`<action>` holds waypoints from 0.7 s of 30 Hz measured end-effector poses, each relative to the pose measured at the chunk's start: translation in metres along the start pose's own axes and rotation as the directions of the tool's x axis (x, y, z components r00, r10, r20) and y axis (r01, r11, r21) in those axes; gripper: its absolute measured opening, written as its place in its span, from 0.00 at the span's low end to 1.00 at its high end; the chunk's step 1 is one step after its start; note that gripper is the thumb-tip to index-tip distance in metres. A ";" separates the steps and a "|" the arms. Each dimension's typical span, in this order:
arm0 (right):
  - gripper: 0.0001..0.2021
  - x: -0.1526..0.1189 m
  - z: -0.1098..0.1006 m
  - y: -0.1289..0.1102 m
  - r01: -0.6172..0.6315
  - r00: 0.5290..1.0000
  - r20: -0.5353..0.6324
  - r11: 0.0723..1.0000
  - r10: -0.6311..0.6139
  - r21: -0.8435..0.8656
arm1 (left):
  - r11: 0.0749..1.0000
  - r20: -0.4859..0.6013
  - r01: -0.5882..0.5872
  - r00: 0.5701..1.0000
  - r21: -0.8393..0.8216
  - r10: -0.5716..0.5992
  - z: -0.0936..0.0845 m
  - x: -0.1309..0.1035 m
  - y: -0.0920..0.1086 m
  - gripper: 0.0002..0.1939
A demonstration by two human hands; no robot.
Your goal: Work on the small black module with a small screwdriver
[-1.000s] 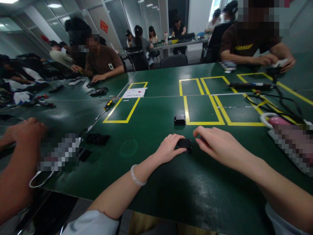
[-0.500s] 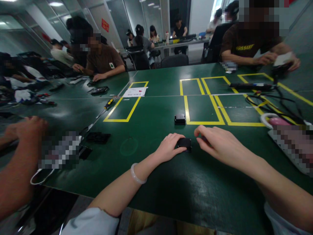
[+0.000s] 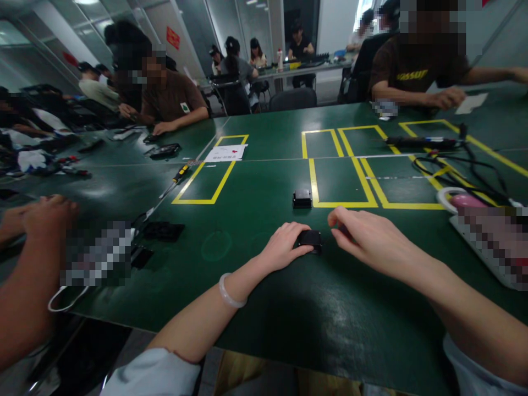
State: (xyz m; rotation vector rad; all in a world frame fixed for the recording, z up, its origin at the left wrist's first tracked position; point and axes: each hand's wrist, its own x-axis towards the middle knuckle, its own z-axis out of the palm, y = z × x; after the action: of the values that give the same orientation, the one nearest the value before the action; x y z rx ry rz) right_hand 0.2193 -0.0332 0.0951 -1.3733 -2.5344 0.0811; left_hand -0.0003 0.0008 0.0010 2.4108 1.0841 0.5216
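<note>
My left hand [image 3: 284, 246] rests on the table, its thumb and fingers closed around the left side of a small black rectangular plastic part [image 3: 310, 238]. The part lies flat, with small points at its corners. Just to the right, my right hand [image 3: 365, 236] hovers with fingers loosely curled. A gap shows between its thumb and index fingertip, and I see nothing held there. Beyond my hands stands a second small black block-shaped part [image 3: 302, 198], touched by neither hand.
Yellow tape rectangles [image 3: 344, 205] mark the green table [image 3: 256, 297]. To the right are a black corded tool [image 3: 424, 142], cables and a pink roll [image 3: 468, 201]. A yellow-black screwdriver [image 3: 180, 174] and black pieces [image 3: 163, 231] lie left. A neighbour's arm [image 3: 35, 280] reaches in at left.
My hands and both black parts hold nearly the same places; the view has shifted slightly. Across the table at right, a person's hand has lowered a white sheet and the other arm has stretched right.
</note>
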 end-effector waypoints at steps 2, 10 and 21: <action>0.07 0.000 0.000 -0.001 -0.010 1.000 -0.009 1.000 0.010 -0.010 | 1.000 -0.001 0.004 1.000 0.001 -0.004 0.000 0.000 0.000 0.19; 0.06 0.002 0.002 0.000 -0.028 1.000 0.007 0.999 0.028 -0.031 | 1.000 0.008 0.011 1.000 -0.005 -0.011 -0.001 0.000 0.000 0.19; 0.08 0.002 0.000 -0.002 -0.031 0.999 -0.014 0.999 0.030 -0.033 | 1.000 0.013 0.005 1.000 0.003 -0.005 -0.001 0.000 0.000 0.19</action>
State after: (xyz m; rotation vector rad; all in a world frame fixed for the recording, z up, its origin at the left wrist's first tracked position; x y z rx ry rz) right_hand 0.2173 -0.0327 0.0958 -1.4202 -2.5150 0.0346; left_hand -0.0008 0.0006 0.0019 2.4107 1.0857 0.5018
